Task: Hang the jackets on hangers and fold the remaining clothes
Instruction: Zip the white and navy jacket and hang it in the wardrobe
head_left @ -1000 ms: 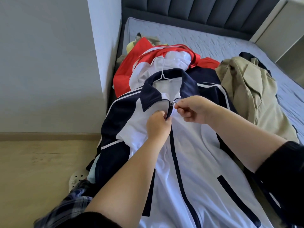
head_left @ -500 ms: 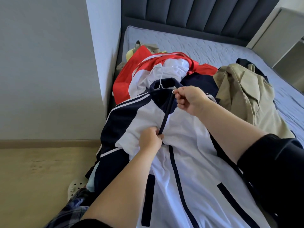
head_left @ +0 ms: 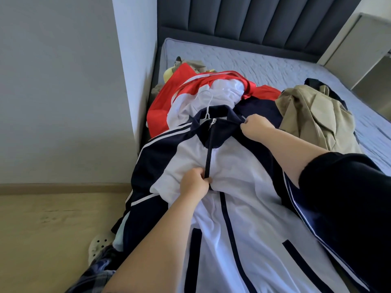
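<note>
Jacket (head_left: 243, 187), white and navy, lies zipped on the bed (head_left: 275, 58), hanger (head_left: 208, 106) hook above its collar (head_left: 224, 127). Left hand (head_left: 195, 183) pinches fabric beside the zipper (head_left: 208, 157); right hand (head_left: 255, 127) grips the collar. Beyond both, a red jacket (head_left: 169, 102); rightward, a tan coat (head_left: 313, 115).

No writing, label, brand mark or number can be read on the jacket (head_left: 243, 166) or anywhere else in view.
</note>
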`<state>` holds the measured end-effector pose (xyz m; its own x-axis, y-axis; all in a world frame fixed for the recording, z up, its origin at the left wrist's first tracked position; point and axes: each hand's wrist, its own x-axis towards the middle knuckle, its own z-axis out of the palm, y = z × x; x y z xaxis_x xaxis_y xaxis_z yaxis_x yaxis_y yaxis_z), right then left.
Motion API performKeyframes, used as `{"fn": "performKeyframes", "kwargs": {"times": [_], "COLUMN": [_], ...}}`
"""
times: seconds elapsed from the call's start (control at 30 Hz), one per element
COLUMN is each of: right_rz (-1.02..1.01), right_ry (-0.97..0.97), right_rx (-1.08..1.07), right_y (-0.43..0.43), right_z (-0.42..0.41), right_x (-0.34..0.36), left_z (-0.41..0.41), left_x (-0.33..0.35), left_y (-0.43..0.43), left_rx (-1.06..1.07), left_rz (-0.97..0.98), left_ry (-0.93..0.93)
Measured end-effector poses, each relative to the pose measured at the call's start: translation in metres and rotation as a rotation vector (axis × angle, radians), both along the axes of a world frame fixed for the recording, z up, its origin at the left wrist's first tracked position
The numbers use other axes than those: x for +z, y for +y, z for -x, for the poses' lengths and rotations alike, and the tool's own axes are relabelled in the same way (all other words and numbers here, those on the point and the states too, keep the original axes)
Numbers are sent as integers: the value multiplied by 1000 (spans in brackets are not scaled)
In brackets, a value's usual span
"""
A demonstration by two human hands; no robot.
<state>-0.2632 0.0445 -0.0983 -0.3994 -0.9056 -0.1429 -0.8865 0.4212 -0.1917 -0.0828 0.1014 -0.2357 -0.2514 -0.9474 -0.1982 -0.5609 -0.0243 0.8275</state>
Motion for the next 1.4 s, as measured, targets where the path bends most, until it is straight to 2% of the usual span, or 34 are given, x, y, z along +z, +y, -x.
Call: {"fn": "performKeyframes", "kwargs": {"times": [0.1,0.2,0.27,0.37,0.43,0.5,0.63,0.8,0.87,1.0,1.03,1.17,1.3,1.4], "right_rz": [56,245,365,481,533,588,724,812,861,899,902,881,862,836], "right_ry": [-39,34,86,182,205,178,84,-57,-86,-127,-145,-215,-322,-371], "right_rx": [-26,-40,-38,31,65,72,112,145,182,254,262,261,317,386], "right_y": [3,16,27,45,58,69,84,88,87,76,73,50,11,-26], "right_z": [-11,-23,-31,-45,-54,-64,-94,-148,-173,-232,-248,-318,-407,-486], "right_x": [0,5,16,33,46,60,95,152,174,215,222,247,257,251], "left_z": [-3,-9,-13,-28,-46,-68,-108,-167,-194,-260,-280,-357,-443,-519], "left_x": [9,25,41,73,98,122,167,232,258,315,326,356,370,372], "left_y": [4,15,24,33,35,35,36,52,59,62,63,63,38,16], "left_rx": [-2,50,167,457,593,632,485,535,585,738,756,690,822,876], "left_rz": [-21,-10,62,437,729,870,750,861,858,706,684,736,809,792], "left_ry": [68,180,269,337,276,166,-88,-186,-88,293,325,35,-246,-484]}}
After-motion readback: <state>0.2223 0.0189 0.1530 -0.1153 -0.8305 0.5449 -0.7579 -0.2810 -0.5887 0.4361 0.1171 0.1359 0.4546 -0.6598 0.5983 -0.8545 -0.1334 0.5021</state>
